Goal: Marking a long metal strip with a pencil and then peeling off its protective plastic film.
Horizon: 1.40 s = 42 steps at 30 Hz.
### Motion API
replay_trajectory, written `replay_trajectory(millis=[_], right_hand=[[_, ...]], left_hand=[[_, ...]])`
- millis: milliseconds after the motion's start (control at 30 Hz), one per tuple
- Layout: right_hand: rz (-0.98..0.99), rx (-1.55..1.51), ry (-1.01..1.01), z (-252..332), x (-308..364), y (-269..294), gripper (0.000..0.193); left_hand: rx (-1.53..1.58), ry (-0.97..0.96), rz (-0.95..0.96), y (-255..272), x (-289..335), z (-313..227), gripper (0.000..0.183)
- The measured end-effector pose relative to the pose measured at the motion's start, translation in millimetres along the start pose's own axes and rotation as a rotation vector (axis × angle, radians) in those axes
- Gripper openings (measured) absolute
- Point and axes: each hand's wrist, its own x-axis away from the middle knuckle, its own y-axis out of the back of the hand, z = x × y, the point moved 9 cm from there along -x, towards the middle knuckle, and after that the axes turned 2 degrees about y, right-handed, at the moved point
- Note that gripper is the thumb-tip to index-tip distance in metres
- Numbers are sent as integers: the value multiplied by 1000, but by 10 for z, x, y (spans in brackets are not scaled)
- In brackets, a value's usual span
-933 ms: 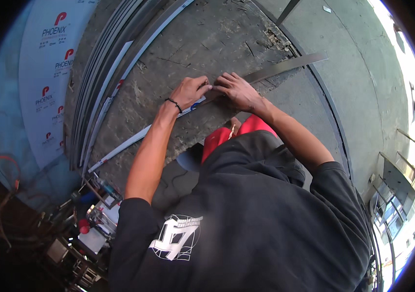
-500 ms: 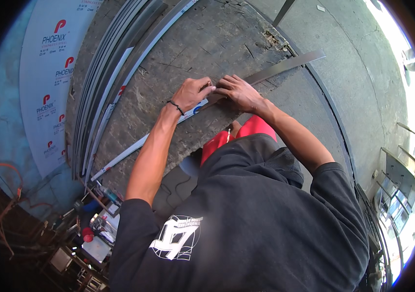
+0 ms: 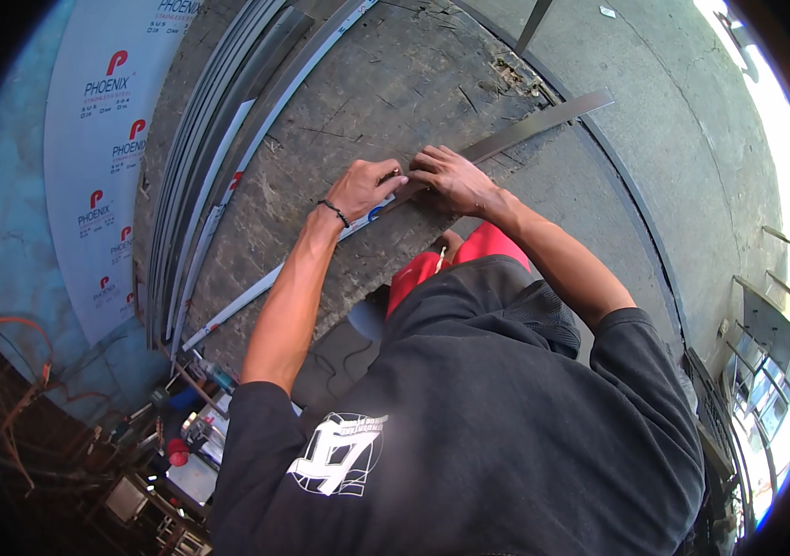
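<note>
A long, flat metal bar (image 3: 520, 132) lies slantwise across the worn work table, its far right end jutting past the table edge. White film (image 3: 251, 294) with a blue mark covers its left stretch, while the right stretch is bare grey metal. My left hand (image 3: 364, 192), a dark beaded bracelet on its wrist, is closed in a pinch at the bar, just left of my right hand. What its fingertips hold is too small to make out. Fingers curled, my right hand (image 3: 453, 181) rests over the bar and grips it; its fingertips are partly hidden.
Several long metal strips (image 3: 205, 153) lie side by side at the table's left. Beyond them hangs a white printed sheet (image 3: 94, 185). The table (image 3: 349, 107) has a chipped far-right corner. Tools and orange cable (image 3: 43, 371) clutter the lower left.
The whole view has shifted slightly. Both hands keep nearly the same place and pose at the bar.
</note>
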Motion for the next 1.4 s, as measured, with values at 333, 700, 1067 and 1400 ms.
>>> replay_trajectory(millis=[333,700,1067,1400], right_hand=[[16,3,-27,-10,2,-7,39],[14,9,-12,-2,2,-15,42],[23,-29,-27,11,-29,-5,42],[356,26,186,262,-577,-335,24]], left_hand=[[-14,-7,16,11,55,-81,25],[43,86,-9,-3,65,11,24],[-46,152,-23,83,448,113,21],[363,503,-573,-169,1959,315,17]])
